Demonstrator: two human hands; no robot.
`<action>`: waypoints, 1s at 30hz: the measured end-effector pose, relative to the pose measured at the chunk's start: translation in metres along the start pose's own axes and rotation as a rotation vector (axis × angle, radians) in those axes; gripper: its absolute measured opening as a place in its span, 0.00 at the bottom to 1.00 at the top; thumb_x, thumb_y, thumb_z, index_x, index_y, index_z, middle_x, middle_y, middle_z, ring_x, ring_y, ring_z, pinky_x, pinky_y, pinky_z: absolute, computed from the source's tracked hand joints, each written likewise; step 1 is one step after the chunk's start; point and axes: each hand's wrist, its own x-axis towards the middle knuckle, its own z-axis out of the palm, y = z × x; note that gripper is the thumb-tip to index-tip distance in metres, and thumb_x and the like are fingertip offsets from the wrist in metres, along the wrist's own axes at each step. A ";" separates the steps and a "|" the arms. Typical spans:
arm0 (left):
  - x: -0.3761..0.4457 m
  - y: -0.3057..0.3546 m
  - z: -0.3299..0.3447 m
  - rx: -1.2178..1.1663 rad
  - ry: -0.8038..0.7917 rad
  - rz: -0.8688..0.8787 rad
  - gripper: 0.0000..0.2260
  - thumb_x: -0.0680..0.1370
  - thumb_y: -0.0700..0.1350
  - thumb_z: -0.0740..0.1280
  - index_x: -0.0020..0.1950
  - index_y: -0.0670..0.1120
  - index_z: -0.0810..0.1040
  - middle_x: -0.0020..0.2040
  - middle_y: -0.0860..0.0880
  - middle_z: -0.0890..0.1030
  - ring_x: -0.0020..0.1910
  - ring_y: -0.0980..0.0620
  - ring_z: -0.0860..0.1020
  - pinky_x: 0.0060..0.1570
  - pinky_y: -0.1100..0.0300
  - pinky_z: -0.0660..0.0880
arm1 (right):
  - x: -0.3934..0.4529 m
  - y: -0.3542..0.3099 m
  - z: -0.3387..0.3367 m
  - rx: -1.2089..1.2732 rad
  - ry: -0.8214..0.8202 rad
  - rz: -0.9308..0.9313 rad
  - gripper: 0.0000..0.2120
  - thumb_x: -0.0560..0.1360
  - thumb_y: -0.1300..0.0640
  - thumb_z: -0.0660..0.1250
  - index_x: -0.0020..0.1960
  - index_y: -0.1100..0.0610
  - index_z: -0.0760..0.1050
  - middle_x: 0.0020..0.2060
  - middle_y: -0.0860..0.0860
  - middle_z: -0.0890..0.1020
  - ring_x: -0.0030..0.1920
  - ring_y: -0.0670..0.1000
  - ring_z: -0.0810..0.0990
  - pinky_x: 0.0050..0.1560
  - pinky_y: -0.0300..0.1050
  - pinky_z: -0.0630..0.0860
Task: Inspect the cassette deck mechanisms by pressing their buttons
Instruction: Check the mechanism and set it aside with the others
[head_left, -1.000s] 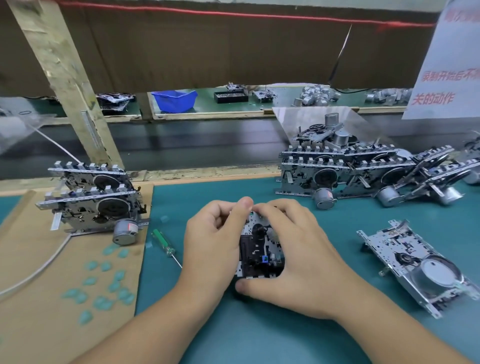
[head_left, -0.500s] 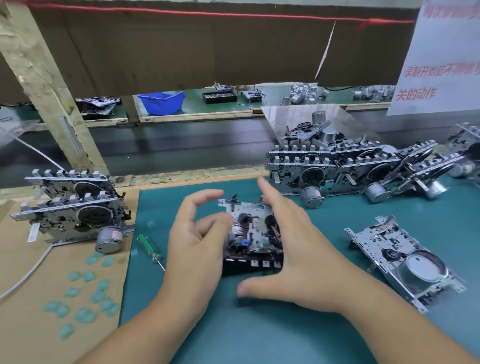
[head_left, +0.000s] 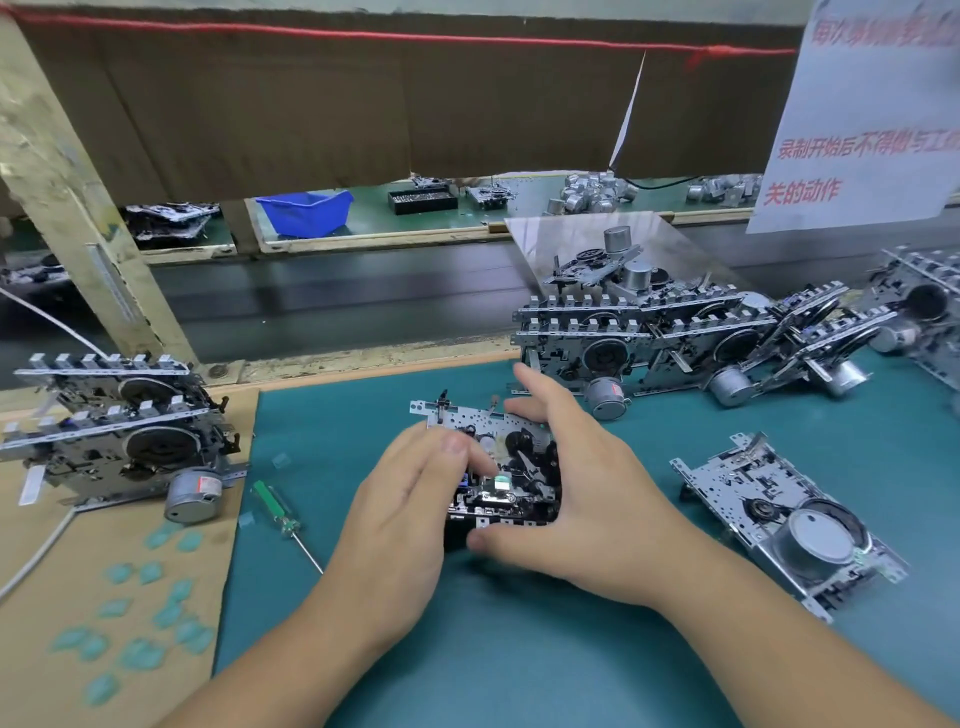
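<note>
Cassette deck mechanism (head_left: 498, 467), probably rigid, light and sharp-edged, is lying just right of the green screwdriver (head_left: 280, 512), the right hand (head_left: 582, 493) bracing its ends between thumb and straight fingers while the left hand (head_left: 405, 514) is touching it with extended fingers.

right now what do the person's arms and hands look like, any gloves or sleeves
Both hands are bare: no gloves on the left hand or the right hand. No rings, watch or wristband show on either. Both forearms are uncovered all the way to the bottom edge of the picture, so no sleeve is in view. Fingernails look short and unpainted where they show.
</note>
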 end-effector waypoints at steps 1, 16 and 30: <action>0.000 -0.001 0.000 0.021 0.007 0.002 0.17 0.81 0.57 0.57 0.43 0.51 0.81 0.45 0.55 0.79 0.49 0.59 0.76 0.50 0.72 0.67 | 0.000 0.000 0.000 -0.004 -0.004 -0.007 0.58 0.58 0.33 0.77 0.77 0.31 0.43 0.70 0.31 0.65 0.72 0.33 0.60 0.65 0.29 0.57; 0.005 -0.002 0.008 -0.476 0.192 -0.220 0.12 0.82 0.53 0.63 0.65 0.62 0.77 0.48 0.63 0.86 0.47 0.65 0.84 0.45 0.57 0.81 | 0.003 -0.005 -0.004 -0.149 -0.063 -0.098 0.59 0.58 0.34 0.80 0.79 0.39 0.50 0.68 0.36 0.63 0.72 0.39 0.59 0.71 0.34 0.58; 0.005 -0.009 0.014 -0.336 0.292 -0.216 0.08 0.83 0.43 0.65 0.59 0.54 0.81 0.53 0.47 0.85 0.52 0.51 0.84 0.53 0.56 0.77 | 0.000 -0.005 -0.013 -0.111 -0.144 -0.132 0.62 0.58 0.37 0.81 0.76 0.29 0.40 0.68 0.31 0.62 0.73 0.36 0.57 0.69 0.33 0.58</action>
